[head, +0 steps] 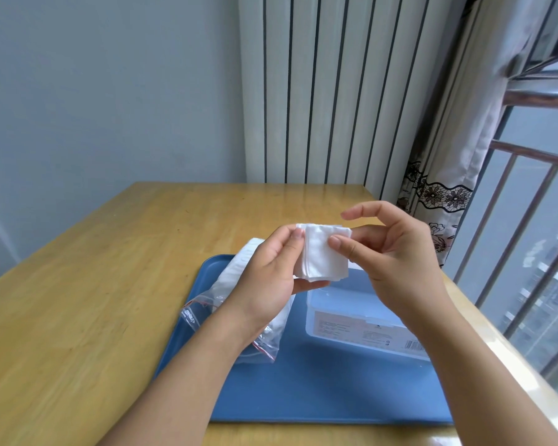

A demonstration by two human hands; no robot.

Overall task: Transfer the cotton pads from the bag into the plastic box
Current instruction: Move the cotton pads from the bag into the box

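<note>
Both forearms reach forward over the desk (110, 284), the hands raised and facing each other. The left hand (273, 272) grips a stack of cotton pads (324, 252), thumb on the front, fingers curled beneath. The right hand (397, 255) pinches the stack's right edge with thumb and middle fingers, forefinger lifted free. Under the left wrist lies the bag (239, 284); below the right hand sits the plastic box (351, 320), both on a blue tray (303, 397).

Hidden and unreadable parts

The left hand (273, 278) covers the middle of the bag (239, 284); the right forearm hides the plastic box's (345, 320) right end, whose label print is too small to read.
</note>
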